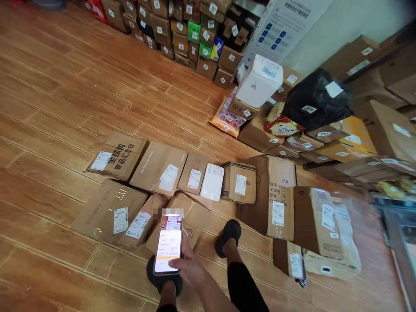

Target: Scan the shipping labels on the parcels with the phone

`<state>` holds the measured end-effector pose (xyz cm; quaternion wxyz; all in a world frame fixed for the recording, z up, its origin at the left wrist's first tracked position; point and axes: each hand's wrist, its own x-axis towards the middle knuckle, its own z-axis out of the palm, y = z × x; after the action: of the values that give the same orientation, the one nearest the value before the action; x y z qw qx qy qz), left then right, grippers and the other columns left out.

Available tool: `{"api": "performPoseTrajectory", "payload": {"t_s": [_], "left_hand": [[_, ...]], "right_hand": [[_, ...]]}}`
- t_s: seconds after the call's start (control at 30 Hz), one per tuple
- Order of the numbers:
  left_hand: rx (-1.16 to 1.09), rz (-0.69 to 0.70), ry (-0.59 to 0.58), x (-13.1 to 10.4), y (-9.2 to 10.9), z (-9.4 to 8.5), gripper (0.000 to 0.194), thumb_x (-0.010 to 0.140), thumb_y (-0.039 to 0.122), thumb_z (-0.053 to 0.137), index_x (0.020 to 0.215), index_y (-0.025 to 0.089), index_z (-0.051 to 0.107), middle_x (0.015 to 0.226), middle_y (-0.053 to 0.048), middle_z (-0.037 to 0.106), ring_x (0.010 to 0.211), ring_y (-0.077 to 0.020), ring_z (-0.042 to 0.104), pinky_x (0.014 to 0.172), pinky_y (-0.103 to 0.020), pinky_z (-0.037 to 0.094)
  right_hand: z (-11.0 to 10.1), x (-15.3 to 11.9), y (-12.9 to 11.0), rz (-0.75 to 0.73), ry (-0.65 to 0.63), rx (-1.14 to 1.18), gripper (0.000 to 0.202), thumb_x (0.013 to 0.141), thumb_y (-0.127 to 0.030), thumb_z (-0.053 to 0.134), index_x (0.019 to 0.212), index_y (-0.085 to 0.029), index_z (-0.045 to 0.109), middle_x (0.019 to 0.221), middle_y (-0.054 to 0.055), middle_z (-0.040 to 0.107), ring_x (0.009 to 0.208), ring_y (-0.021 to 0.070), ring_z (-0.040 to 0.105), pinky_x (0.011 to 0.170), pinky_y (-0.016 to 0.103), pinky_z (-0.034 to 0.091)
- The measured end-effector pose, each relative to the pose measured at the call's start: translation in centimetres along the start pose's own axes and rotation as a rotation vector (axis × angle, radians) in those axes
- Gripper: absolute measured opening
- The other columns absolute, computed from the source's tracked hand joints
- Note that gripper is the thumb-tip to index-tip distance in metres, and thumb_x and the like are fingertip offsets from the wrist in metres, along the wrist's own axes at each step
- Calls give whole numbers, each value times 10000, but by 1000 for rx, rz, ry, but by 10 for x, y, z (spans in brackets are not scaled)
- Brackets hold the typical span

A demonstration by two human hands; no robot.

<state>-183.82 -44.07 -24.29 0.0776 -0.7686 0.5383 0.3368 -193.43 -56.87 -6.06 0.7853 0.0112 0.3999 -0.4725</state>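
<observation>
My right hand (187, 262) is wrapped round a smartphone (168, 245), its thumb over the lower part of the lit screen. The screen shows a small camera picture at the top and a white form with a yellow bar below. Beneath the phone lies a cardboard box (198, 221), partly hidden by it. Beside that box are a narrow labelled box (140, 222) and a wide taped box (107, 210). Behind them stand a brown box with large dark characters (121, 151) and a white package (212, 182). My left hand is out of view.
Tall boxes (281, 173) and a clear-wrapped parcel (344, 229) stand at the right. Stacked parcels (206, 67) line the wall, with a white foam box (260, 82) and a black bag (315, 97). My feet (231, 232) are among the front boxes.
</observation>
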Motion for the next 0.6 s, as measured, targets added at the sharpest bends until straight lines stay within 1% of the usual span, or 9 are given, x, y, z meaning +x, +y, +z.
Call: {"api": "performPoseTrajectory", "payload": {"t_s": [0.1, 0.13, 0.2, 0.3, 0.4, 0.5, 0.57, 0.6], "left_hand": [[2, 3, -8, -9, -4, -9, 385, 881, 421, 568, 1236, 272, 563, 1334, -86, 552, 1228, -251, 514, 1002, -489, 477], [1, 3, -15, -11, -4, -12, 404, 873, 422, 581, 1242, 260, 558, 1334, -91, 549, 1220, -250, 518, 998, -493, 479], [-1, -3, -30, -13, -3, -14, 382, 879, 422, 571, 1227, 266, 569, 1336, -88, 550, 1220, -243, 518, 1006, -483, 474], [-9, -20, -49, -14, 3, -17, 364, 896, 432, 540, 1213, 259, 581, 1319, -79, 565, 1229, -245, 519, 1017, -477, 468], [-14, -50, -59, -16, 1, -25, 383, 897, 441, 537, 1212, 228, 586, 1262, -82, 609, 1210, -259, 546, 1002, -502, 480], [-16, -87, -69, -14, -17, -44, 352, 872, 411, 575, 1147, 199, 636, 1150, -101, 669, 1137, -268, 608, 955, -516, 514], [-14, -104, -68, -2, -34, -61, 302, 875, 387, 548, 1067, 203, 692, 1108, -107, 691, 1142, -307, 617, 929, -534, 516], [-11, -108, -62, 9, -43, -70, 288, 874, 388, 533, 1033, 232, 716, 1129, -97, 692, 1184, -338, 592, 918, -544, 506]], "right_hand": [[7, -5, 9, -28, 80, 36, 706, 505, -149, 728, 1182, -279, 576, 1129, 23, 729, 1124, 314, 633, 947, 491, 507], [6, -7, 11, -33, 109, 38, 677, 526, -190, 725, 1183, -276, 584, 1154, 33, 719, 1136, 314, 624, 930, 490, 516], [1, -9, 13, -40, 159, 25, 636, 564, -286, 737, 1181, -281, 586, 1184, 41, 706, 1139, 313, 621, 905, 487, 527], [-10, -11, 4, -35, 184, 4, 610, 604, -435, 758, 1169, -288, 580, 1148, 45, 720, 1113, 308, 642, 897, 487, 528], [-18, -12, -15, -31, 171, -30, 625, 641, -541, 752, 1183, -286, 575, 1152, 48, 719, 1109, 295, 649, 914, 474, 521], [-21, -7, -34, -42, 150, -74, 646, 658, -589, 745, 1200, -281, 575, 1183, 51, 707, 1119, 277, 646, 936, 446, 513], [-22, -1, -40, -47, 135, -97, 676, 654, -625, 738, 1203, -262, 581, 1189, 68, 703, 1124, 281, 644, 933, 444, 517], [-22, 4, -40, -49, 130, -105, 694, 653, -644, 730, 1205, -250, 583, 1191, 80, 702, 1127, 286, 643, 926, 448, 521]]}}
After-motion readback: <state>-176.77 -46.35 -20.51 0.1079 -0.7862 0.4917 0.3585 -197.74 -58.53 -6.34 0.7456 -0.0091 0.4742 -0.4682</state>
